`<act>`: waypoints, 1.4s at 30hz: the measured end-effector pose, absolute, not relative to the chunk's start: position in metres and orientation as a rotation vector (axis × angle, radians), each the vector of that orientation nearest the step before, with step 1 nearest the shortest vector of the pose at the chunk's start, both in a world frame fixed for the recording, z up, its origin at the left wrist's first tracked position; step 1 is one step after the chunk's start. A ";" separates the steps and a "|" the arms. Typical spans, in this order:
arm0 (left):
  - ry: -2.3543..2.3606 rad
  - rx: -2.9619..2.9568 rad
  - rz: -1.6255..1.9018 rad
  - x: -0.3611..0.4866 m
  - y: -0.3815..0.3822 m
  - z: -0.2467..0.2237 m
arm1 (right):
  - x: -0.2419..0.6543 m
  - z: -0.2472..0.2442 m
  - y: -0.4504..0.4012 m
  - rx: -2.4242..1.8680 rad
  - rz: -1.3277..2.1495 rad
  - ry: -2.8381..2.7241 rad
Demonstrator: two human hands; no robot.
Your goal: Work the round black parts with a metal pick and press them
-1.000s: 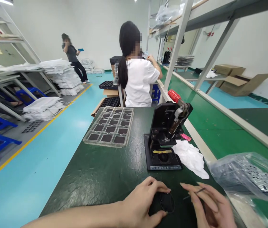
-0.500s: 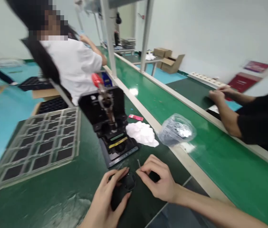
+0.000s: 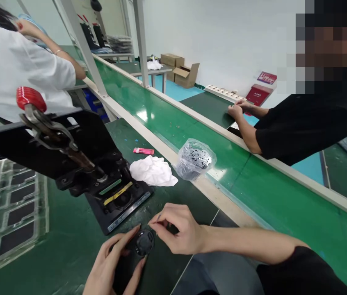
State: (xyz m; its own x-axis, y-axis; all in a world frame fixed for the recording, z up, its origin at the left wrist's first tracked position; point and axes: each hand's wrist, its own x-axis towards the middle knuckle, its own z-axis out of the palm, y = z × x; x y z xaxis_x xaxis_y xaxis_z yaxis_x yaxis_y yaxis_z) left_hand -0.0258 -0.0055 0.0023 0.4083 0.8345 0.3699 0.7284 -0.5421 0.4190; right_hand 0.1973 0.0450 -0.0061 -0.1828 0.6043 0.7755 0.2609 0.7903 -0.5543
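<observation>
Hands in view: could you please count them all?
5: the left hand at the round black part; the right hand beside it; two hands of a black-sleeved person across the green belt; one hand of a white-shirted person, upper left, whose other is hidden.

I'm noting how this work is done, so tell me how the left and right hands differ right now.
The left hand holds the round black part in a wide, spread grip; the right hand is curled, pinching a thin piece. The left hand runs off the picture's bottom edge, while the right hand shows whole, with its forearm. Both are bare.
</observation>
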 end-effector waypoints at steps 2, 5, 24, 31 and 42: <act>1.402 2.462 0.868 -0.021 -0.006 0.007 | 0.199 -0.004 0.043 -0.672 0.361 -1.794; 1.322 2.484 0.930 -0.014 -0.008 0.012 | 0.203 0.000 0.037 -0.694 0.391 -1.833; 1.264 2.167 0.899 -0.003 -0.019 0.011 | 0.227 -0.010 0.028 -0.563 0.610 -1.878; 1.214 2.084 0.865 -0.001 -0.019 0.010 | 0.225 -0.006 0.028 -0.635 0.606 -1.906; 1.234 2.104 0.859 0.000 -0.017 0.010 | 0.228 -0.007 0.028 -0.649 0.491 -1.895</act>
